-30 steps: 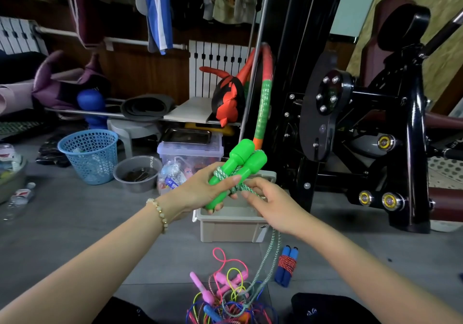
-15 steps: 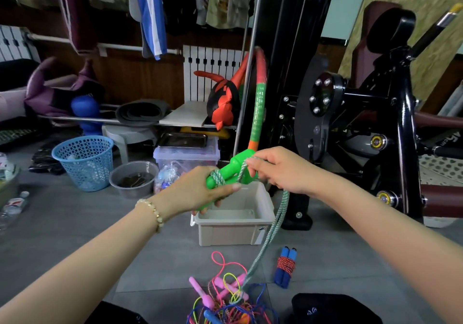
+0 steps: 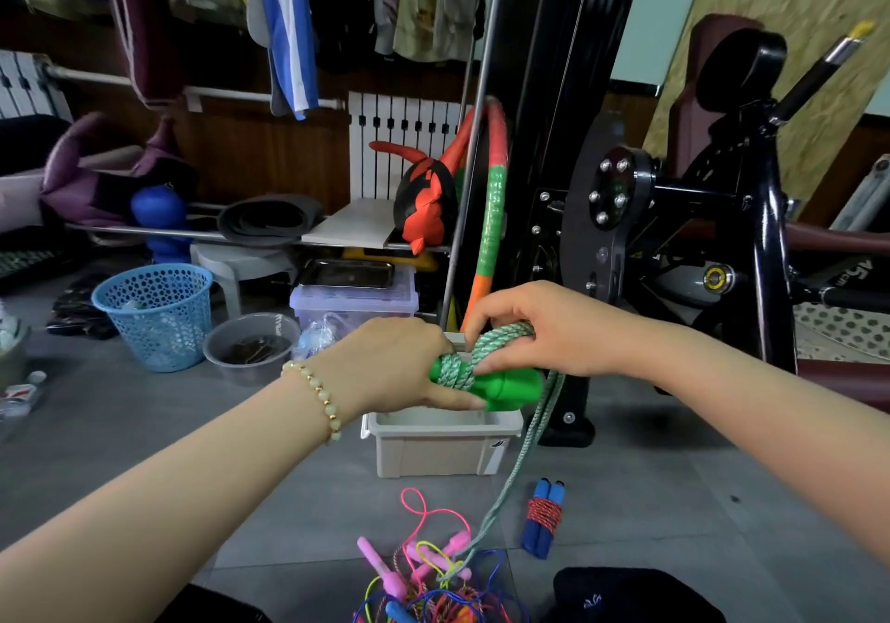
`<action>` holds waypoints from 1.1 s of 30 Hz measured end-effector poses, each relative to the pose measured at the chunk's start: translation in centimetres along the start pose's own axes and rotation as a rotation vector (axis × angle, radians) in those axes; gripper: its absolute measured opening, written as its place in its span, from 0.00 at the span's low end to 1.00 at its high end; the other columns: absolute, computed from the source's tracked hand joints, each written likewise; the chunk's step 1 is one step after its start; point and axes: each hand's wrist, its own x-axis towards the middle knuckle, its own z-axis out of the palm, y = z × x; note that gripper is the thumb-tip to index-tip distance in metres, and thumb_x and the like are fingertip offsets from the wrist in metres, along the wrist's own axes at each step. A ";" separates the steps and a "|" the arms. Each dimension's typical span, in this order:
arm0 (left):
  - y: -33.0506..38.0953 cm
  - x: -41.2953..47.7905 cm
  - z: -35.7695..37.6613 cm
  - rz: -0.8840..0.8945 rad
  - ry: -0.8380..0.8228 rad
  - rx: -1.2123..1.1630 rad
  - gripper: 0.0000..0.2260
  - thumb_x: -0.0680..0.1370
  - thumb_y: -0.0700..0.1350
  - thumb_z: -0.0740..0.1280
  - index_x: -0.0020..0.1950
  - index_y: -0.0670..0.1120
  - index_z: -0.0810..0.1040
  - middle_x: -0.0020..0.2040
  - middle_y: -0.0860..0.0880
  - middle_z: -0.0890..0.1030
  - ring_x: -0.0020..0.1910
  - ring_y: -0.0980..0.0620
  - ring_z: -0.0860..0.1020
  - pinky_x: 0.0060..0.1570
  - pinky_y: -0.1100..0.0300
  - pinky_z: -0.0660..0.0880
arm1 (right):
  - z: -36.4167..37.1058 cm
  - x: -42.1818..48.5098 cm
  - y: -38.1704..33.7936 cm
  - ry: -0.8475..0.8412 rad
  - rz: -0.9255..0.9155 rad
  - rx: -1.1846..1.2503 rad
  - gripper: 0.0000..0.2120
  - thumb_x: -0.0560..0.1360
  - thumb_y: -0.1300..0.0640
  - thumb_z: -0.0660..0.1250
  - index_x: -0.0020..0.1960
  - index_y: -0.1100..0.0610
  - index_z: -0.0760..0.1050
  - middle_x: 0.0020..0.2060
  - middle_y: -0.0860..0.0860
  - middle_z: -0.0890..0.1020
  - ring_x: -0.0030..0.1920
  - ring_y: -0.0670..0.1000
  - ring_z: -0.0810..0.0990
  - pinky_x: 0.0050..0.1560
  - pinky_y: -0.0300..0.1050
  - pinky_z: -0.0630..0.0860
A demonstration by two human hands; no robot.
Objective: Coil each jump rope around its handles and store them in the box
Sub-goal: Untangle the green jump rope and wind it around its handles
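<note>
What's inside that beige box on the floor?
Only a thin strip of the pale inner wall of the box shows. The left hand gripping the green handles and the right hand holding the rope cover the rest, so the bottom is hidden.

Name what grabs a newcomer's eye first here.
Dead centre, the left hand grips bright green handles while the right hand pinches the rope coiled round them. Just below stands the beige box, with a coiled blue rope on the floor to its right and a neon tangle at the bottom edge.
</note>
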 end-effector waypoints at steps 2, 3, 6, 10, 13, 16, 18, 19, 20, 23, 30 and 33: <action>0.1 -0.4 -0.5 0.020 -0.004 0.053 0.27 0.71 0.71 0.60 0.47 0.47 0.78 0.40 0.50 0.77 0.39 0.50 0.72 0.34 0.56 0.62 | -0.1 -0.1 -0.1 0.049 -0.036 -0.061 0.06 0.70 0.52 0.73 0.42 0.53 0.79 0.38 0.46 0.82 0.39 0.42 0.78 0.43 0.38 0.73; 0.2 -0.6 -0.9 0.032 0.001 0.076 0.27 0.70 0.71 0.59 0.46 0.47 0.77 0.38 0.51 0.75 0.39 0.51 0.71 0.33 0.56 0.61 | -0.2 -0.1 -0.3 0.049 -0.041 -0.060 0.07 0.70 0.50 0.73 0.39 0.54 0.80 0.35 0.48 0.81 0.36 0.45 0.77 0.39 0.41 0.72; 0.5 -1.2 -2.0 0.081 0.038 0.154 0.26 0.70 0.72 0.58 0.46 0.49 0.76 0.34 0.53 0.72 0.37 0.51 0.70 0.32 0.56 0.60 | -0.8 -0.3 -0.7 -0.079 0.007 0.159 0.12 0.73 0.52 0.69 0.33 0.55 0.77 0.26 0.46 0.76 0.28 0.41 0.71 0.31 0.33 0.67; 1.7 -1.8 -2.7 0.142 0.069 0.157 0.17 0.71 0.71 0.57 0.42 0.59 0.69 0.31 0.53 0.67 0.30 0.54 0.65 0.31 0.56 0.58 | -0.2 -0.4 0.4 -0.269 0.125 0.401 0.17 0.72 0.45 0.63 0.32 0.57 0.71 0.25 0.44 0.70 0.27 0.42 0.67 0.30 0.31 0.65; 1.9 -2.3 -2.1 0.124 -0.005 -0.069 0.13 0.73 0.68 0.60 0.38 0.61 0.68 0.29 0.55 0.69 0.28 0.59 0.67 0.32 0.59 0.60 | 1.1 0.1 1.4 -0.220 0.178 0.410 0.16 0.69 0.43 0.65 0.41 0.57 0.76 0.33 0.45 0.75 0.33 0.41 0.73 0.37 0.32 0.71; 1.2 -2.3 -0.1 -0.005 -0.060 -0.470 0.16 0.75 0.64 0.62 0.36 0.53 0.72 0.25 0.52 0.75 0.21 0.59 0.72 0.26 0.67 0.67 | 2.3 0.7 2.1 0.086 0.143 0.345 0.14 0.69 0.49 0.70 0.52 0.54 0.76 0.49 0.49 0.80 0.50 0.46 0.79 0.58 0.47 0.76; 0.6 -1.9 0.9 -0.152 -0.006 -0.755 0.20 0.77 0.62 0.60 0.36 0.47 0.74 0.24 0.50 0.74 0.20 0.53 0.73 0.21 0.67 0.67 | 2.7 0.6 2.0 0.282 0.126 0.342 0.16 0.72 0.53 0.70 0.58 0.54 0.74 0.55 0.49 0.78 0.57 0.48 0.77 0.62 0.46 0.73; 0.2 -1.6 1.2 -0.249 0.030 -0.890 0.23 0.77 0.62 0.59 0.37 0.44 0.76 0.24 0.49 0.74 0.19 0.52 0.71 0.20 0.67 0.66 | 2.8 0.5 2.1 0.350 0.125 0.357 0.18 0.73 0.53 0.70 0.61 0.54 0.71 0.58 0.48 0.77 0.59 0.47 0.76 0.63 0.44 0.72; -0.1 -1.4 1.2 -0.330 0.049 -1.012 0.26 0.77 0.63 0.57 0.40 0.41 0.77 0.24 0.48 0.74 0.19 0.52 0.70 0.20 0.66 0.66 | 3.0 0.4 2.2 0.404 0.133 0.402 0.22 0.72 0.54 0.70 0.64 0.53 0.69 0.60 0.47 0.75 0.62 0.45 0.74 0.64 0.42 0.70; -0.5 -1.1 1.2 -0.380 0.028 -1.225 0.29 0.76 0.67 0.54 0.45 0.42 0.77 0.25 0.49 0.73 0.20 0.53 0.68 0.21 0.66 0.65 | 3.8 0.1 2.7 0.473 0.230 0.640 0.35 0.67 0.52 0.73 0.70 0.53 0.62 0.68 0.47 0.70 0.67 0.43 0.69 0.70 0.44 0.65; 0.9 -1.4 0.3 -0.162 -0.404 -1.332 0.35 0.71 0.69 0.51 0.55 0.39 0.73 0.24 0.50 0.68 0.18 0.56 0.63 0.20 0.69 0.60 | 7.1 -0.7 2.0 -0.004 0.072 0.953 0.34 0.60 0.49 0.78 0.63 0.51 0.70 0.58 0.45 0.79 0.61 0.43 0.76 0.62 0.37 0.71; 0.5 -1.6 0.2 -0.126 -0.556 -1.324 0.32 0.70 0.69 0.49 0.51 0.41 0.71 0.23 0.51 0.66 0.17 0.57 0.63 0.19 0.70 0.59 | 7.5 -0.7 0.6 0.051 0.043 0.940 0.26 0.65 0.58 0.73 0.62 0.52 0.72 0.53 0.46 0.82 0.57 0.46 0.79 0.62 0.41 0.73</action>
